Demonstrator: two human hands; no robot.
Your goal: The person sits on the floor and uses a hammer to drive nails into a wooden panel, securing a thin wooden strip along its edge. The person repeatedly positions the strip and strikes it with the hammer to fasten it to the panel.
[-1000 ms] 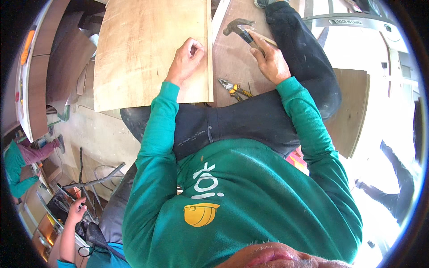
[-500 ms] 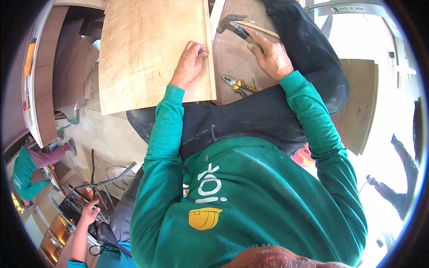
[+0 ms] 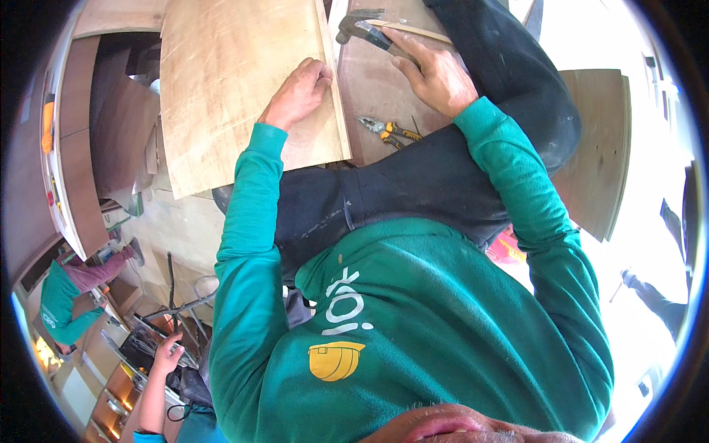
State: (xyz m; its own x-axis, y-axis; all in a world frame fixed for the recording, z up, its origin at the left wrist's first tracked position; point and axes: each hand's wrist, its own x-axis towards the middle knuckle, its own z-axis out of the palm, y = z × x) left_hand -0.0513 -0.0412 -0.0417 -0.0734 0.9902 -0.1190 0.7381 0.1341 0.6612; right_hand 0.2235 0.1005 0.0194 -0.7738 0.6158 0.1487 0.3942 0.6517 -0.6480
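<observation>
A broad pale plywood panel (image 3: 236, 88) lies in front of me, with a narrow wood strip (image 3: 334, 88) along its right edge. My left hand (image 3: 301, 92) rests on the panel beside that strip, fingers curled in a pinch; whatever is between them is hidden. My right hand (image 3: 443, 77) is wrapped round the handle of a claw hammer (image 3: 360, 26), whose head is close to the panel's right edge. A thin loose stick (image 3: 413, 32) lies next to the hammer. Between my hands and my leg are pliers (image 3: 388, 131) with yellow and black handles, jaws slightly apart.
More boards (image 3: 594, 148) stand at my right, past my bent knee (image 3: 543, 125). A dark cabinet-like opening (image 3: 122, 103) is at the left. Behind on the left are a co-worker in green (image 3: 66, 303), another person's raised hand (image 3: 168, 354) and a metal frame (image 3: 177, 306).
The view has shifted slightly. My left hand has slid a little farther up the panel's edge. The hammer has moved left toward the panel and its head has turned.
</observation>
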